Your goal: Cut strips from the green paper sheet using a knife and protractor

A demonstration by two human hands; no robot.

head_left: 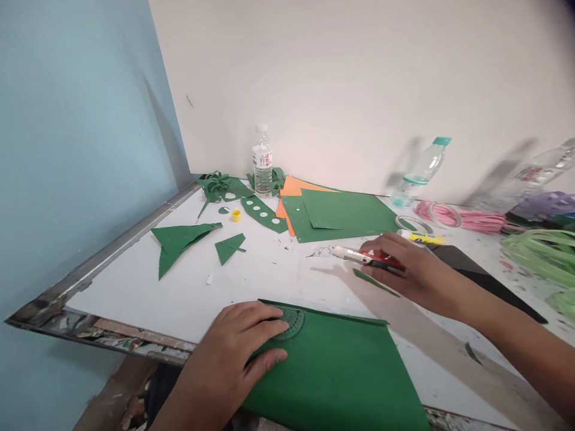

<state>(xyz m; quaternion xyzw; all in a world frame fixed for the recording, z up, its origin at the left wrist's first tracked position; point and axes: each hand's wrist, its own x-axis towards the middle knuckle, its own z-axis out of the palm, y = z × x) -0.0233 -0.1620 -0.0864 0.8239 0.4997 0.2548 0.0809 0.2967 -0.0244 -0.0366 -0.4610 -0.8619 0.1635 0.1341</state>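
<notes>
A sheet of green paper point(332, 365) lies at the near table edge, its far edge folded over in a narrow strip. On its far left part rests a clear half-round protractor point(291, 323). My left hand point(238, 341) lies over the protractor's left part and the paper, fingers stretched and thumb apart. Above the table, beyond the green sheet, my right hand point(404, 263) is closed around a pen point(354, 255) with a whitish front end and red and black parts. The pen points left. Below it lies a thin green paper strip point(375, 282).
Green sheets point(345, 209) overlap orange paper point(291, 187) at the back. Cut green pieces point(184, 245) lie left. A water bottle point(263, 161), a tilted bottle point(420, 173), a glue stick point(422, 237), tape rolls point(444, 214) and a dark flat object point(489, 284) stand or lie around.
</notes>
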